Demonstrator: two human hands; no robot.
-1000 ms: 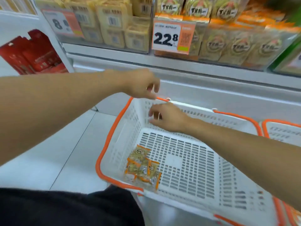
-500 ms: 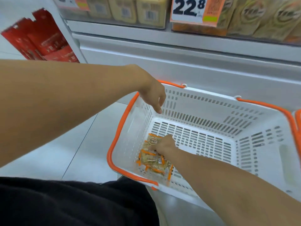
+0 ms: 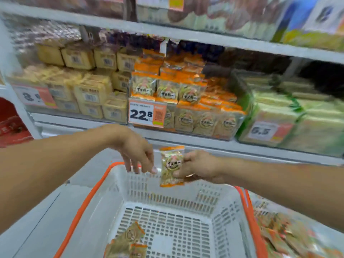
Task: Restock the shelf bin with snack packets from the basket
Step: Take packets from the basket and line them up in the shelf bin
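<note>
My right hand (image 3: 200,167) pinches an orange-topped snack packet (image 3: 170,165) upright above the far wall of the white basket (image 3: 221,218) with orange rim. My left hand (image 3: 136,153) hangs just left of the packet, fingers pointing down and loosely spread, holding nothing. A few more packets (image 3: 128,241) lie in the basket's near left corner. The shelf bin (image 3: 188,101) of matching orange packets stands straight ahead behind a 22.8 price tag (image 3: 147,114).
Yellow packs (image 3: 87,84) fill the bin to the left, green packs (image 3: 297,116) the bin to the right. A second basket (image 3: 290,237) holding many packets sits at the lower right. Red packages (image 3: 11,125) stand far left. Grey floor lies at the lower left.
My right hand has come up out of the basket with one packet, leaving the others on the bottom. My left hand rose beside it. The view tilted up towards the shelf.
</note>
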